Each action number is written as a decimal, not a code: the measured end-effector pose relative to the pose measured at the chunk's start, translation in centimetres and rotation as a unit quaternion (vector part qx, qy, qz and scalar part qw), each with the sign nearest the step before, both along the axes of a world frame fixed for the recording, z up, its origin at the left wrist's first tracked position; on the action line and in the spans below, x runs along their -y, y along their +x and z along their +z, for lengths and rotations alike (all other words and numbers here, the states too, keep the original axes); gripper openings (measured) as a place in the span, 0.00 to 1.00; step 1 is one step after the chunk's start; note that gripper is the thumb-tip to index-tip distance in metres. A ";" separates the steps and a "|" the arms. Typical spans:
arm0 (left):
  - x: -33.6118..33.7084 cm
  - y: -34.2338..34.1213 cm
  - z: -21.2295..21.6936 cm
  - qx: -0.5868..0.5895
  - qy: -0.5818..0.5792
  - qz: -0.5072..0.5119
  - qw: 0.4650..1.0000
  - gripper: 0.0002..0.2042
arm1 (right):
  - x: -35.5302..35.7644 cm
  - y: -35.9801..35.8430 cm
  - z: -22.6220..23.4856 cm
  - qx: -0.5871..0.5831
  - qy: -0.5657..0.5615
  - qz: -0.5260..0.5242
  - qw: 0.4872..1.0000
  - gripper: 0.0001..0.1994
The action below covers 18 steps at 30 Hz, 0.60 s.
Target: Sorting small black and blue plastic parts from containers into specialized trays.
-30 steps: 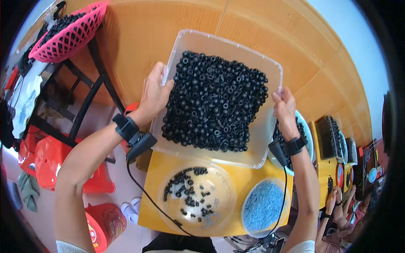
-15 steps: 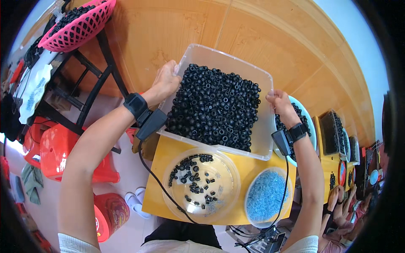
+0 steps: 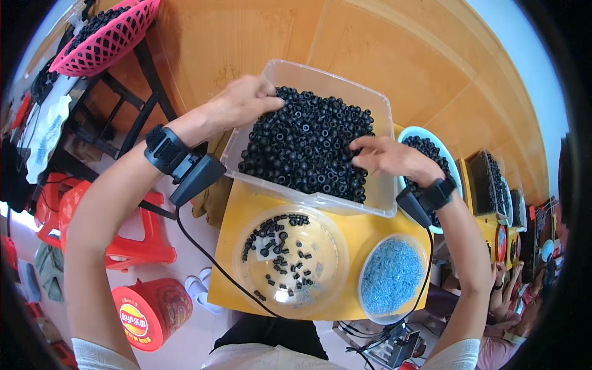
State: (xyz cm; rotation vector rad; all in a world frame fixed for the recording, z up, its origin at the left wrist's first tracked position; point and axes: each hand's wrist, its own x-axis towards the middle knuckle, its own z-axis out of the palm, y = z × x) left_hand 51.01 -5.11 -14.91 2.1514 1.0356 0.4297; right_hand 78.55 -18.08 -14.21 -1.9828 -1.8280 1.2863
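A clear plastic bin (image 3: 385, 200) stands on the yellow table, filled with small black ring-shaped parts (image 3: 308, 145). Over the bin's far left part is my left hand (image 3: 246, 102), slightly blurred, thumb and fingers a little apart above the parts. From the right side my right hand (image 3: 391, 159) reaches in over the heap, its fingers spread at the parts' surface. Neither hand shows anything held. Nearer to me sits a round clear tray (image 3: 333, 271) with loose black pieces (image 3: 280, 259) in it. To its right is an oval container with tiny clear-blue pieces (image 3: 391, 277).
A light-blue basin (image 3: 455, 176) of black parts adjoins the bin's right side. A pink basket (image 3: 108, 40) stands at the far left, above red stools (image 3: 139, 237). A red bucket (image 3: 154, 314) is on the floor. Other people's hands (image 3: 509, 280) show at the right.
Both hands have let go of the bin's sides and moved in over the black parts. The bin appears slightly shifted in view, as does the whole scene.
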 end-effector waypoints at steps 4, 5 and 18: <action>3.1 1.2 -1.0 -0.112 -0.051 -0.063 0.990 0.26 | -0.2 -2.1 -0.7 0.207 -0.047 0.097 0.972 0.34; 2.9 1.4 -1.2 -0.168 -0.063 -0.100 0.979 0.29 | -0.4 -2.5 -0.6 0.213 -0.095 0.072 0.970 0.37; 5.0 6.9 -6.0 -0.255 -0.139 0.065 0.955 0.31 | -1.1 -4.0 -1.5 -0.010 -0.185 -0.033 0.982 0.45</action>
